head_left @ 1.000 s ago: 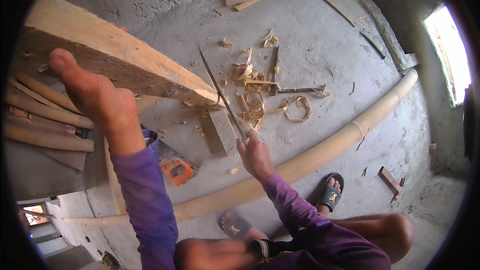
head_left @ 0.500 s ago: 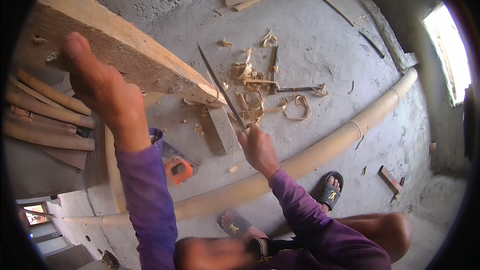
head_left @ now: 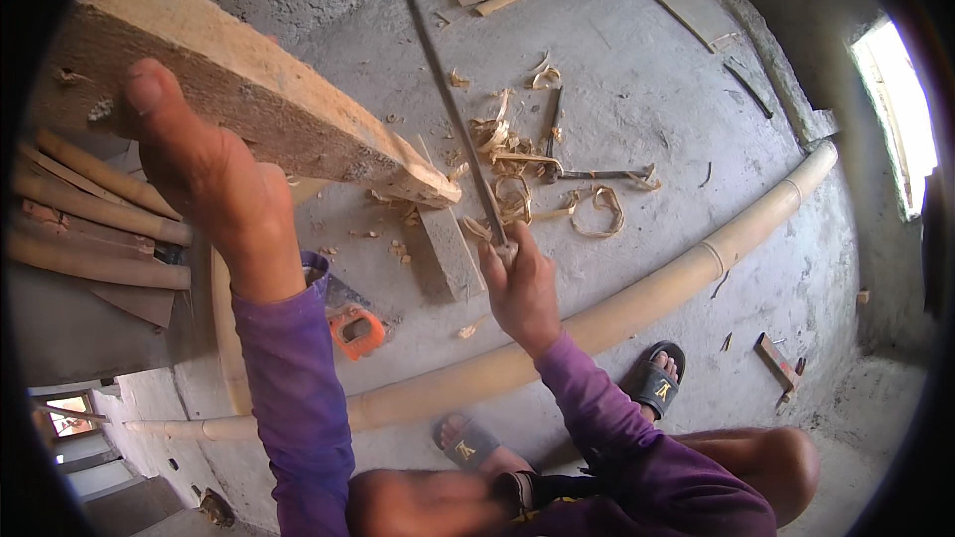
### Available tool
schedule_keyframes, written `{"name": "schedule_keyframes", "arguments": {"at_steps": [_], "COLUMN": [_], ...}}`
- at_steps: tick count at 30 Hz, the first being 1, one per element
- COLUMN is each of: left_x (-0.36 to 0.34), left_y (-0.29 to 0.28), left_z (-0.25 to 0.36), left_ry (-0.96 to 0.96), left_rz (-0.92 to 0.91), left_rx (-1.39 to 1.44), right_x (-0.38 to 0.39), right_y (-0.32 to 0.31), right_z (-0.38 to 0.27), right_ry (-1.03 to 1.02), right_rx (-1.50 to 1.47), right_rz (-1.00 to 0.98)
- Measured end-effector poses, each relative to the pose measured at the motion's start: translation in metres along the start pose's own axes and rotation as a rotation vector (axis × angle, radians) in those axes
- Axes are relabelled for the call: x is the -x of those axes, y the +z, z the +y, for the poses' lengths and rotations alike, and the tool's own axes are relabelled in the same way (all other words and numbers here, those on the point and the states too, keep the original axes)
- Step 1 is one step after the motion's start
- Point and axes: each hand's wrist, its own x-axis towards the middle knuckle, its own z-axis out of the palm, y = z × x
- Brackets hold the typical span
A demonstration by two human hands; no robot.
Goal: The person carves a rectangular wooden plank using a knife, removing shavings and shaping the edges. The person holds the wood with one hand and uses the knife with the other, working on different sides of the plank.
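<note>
My left hand point(head_left: 224, 184) grips a thick, rough wooden beam point(head_left: 249, 80) from below, its thumb laid along the near side. The beam slants down to the right, and its cut, pale end sits at a small flat block point(head_left: 453, 254) on the floor. In my right hand point(head_left: 524, 288) is the handle of a machete point(head_left: 448, 104), fingers wrapped round it. The long dark blade points up and away, to the right of the beam's end and apart from it in the picture. Small wood chips cling near that cut end.
Curled shavings point(head_left: 512, 164) lie on the concrete floor around thin dark bars point(head_left: 597, 175). A long bamboo pole point(head_left: 637, 298) crosses in front of my feet. An orange-handled saw point(head_left: 356, 331) rests near my left forearm; several bamboo pieces point(head_left: 109, 219) are at left, a rusty metal tool point(head_left: 778, 363) at right.
The machete has swung up and away from the beam's end, its tip now much higher in view. My right hand has turned and shifted slightly right; my left hand keeps its hold.
</note>
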Motion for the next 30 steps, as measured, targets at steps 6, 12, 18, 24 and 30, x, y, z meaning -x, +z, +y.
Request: {"name": "schedule_keyframes", "arguments": {"at_steps": [6, 12, 18, 24, 30], "left_x": [0.002, 0.001, 0.000, -0.001, 0.002], "left_y": [0.003, 0.004, 0.006, 0.007, 0.007], "left_z": [-0.001, -0.001, 0.001, 0.002, 0.001], "left_ry": [-0.022, -0.006, -0.001, 0.042, 0.038], "left_rz": [0.023, 0.010, 0.007, 0.018, 0.015], "left_rx": [0.031, 0.016, -0.071, -0.038, -0.065], "right_x": [-0.012, -0.013, -0.018, -0.013, -0.015], "right_y": [0.000, 0.003, -0.003, 0.008, 0.007], "right_z": [0.005, 0.006, 0.011, 0.019, 0.020], "right_ry": [-0.149, -0.025, 0.187, -0.088, -0.123], "right_rx": [0.195, 0.090, 0.044, -0.008, 0.179], "right_rz": [-0.031, -0.011, -0.195, 0.066, -0.005]}}
